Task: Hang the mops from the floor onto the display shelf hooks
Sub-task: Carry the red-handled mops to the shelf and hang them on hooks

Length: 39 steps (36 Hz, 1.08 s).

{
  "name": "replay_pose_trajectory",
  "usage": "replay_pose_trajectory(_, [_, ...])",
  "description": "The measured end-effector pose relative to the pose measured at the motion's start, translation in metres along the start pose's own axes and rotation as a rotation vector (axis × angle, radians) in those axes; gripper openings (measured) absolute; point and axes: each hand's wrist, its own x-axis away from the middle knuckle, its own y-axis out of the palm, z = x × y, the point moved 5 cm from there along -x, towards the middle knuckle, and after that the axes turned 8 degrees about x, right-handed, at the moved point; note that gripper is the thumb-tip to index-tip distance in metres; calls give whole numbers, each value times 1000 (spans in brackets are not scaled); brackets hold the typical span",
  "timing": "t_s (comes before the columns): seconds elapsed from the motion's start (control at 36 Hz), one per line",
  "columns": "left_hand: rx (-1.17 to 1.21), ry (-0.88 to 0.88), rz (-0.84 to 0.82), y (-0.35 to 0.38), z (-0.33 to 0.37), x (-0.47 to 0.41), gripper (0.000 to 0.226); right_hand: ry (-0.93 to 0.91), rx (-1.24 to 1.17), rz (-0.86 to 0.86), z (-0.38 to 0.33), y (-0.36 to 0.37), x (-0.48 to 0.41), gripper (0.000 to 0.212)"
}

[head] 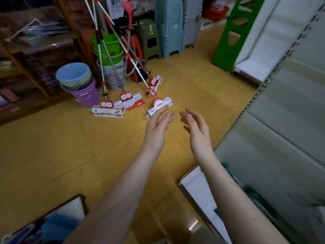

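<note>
Several red-and-white sponge mops stand on the yellow floor with their metal handles leaning back against stacked buckets. One mop head [107, 110] lies leftmost, another mop head [131, 100] just right of it, a third mop head [155, 83] further back, and the nearest mop head [159, 107] sits just beyond my fingers. My left hand [157, 126] reaches forward with relaxed fingers and holds nothing. My right hand [195, 127] is beside it, also open and holding nothing. The white display shelf [284, 106] with its slotted upright runs along the right.
Stacked buckets [77, 81] and green buckets [107, 48] stand behind the mops. Plastic stools [149, 39] and stacked blue stools [170, 27] stand further back. A green shelf end panel [230, 32] is at right, a white base shelf [198, 189] near my right arm, wooden shelving [35, 50] at left.
</note>
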Motion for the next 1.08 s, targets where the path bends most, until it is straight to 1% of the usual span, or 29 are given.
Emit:
replay_pose_trajectory(0.11, [21,-40,49,-24,-15,-22,30,36,3,-69,10,31,-22,25])
replay_pose_trajectory(0.19, [24,-34,82,-37,-22,-43,33,49,16,-104,14,44,-44,26])
replay_pose_trajectory(0.28, [40,-25,136,-47,-27,-70,28,62,10,-127,18,57,-74,25])
replay_pose_trajectory(0.44, [0,-25,216,-56,-26,-141,30,98,-55,-180,32,93,-151,23])
replay_pose_trajectory(0.56, [-22,-32,258,-57,-13,-204,21,132,-76,-254,33,119,-211,27])
replay_pose_trajectory(0.61, [-37,-20,277,-58,-6,-237,20,134,-87,-277,29,132,-243,36])
replay_pose_trajectory(0.64, [-34,-17,287,-60,-4,-247,21,139,-89,-281,27,137,-253,37])
replay_pose_trajectory(0.78, [-43,9,368,-79,6,-294,23,100,-86,-354,23,172,-310,14])
replay_pose_trajectory(0.92, [-27,-30,480,-116,8,-330,25,130,-78,-389,25,210,-355,18])
replay_pose_trajectory(1.0, [-31,-30,504,-142,7,-356,24,157,-80,-393,30,238,-384,22])
replay_pose_trajectory(1.08, [-29,-32,503,-166,4,-384,25,163,-65,-406,32,266,-407,21])
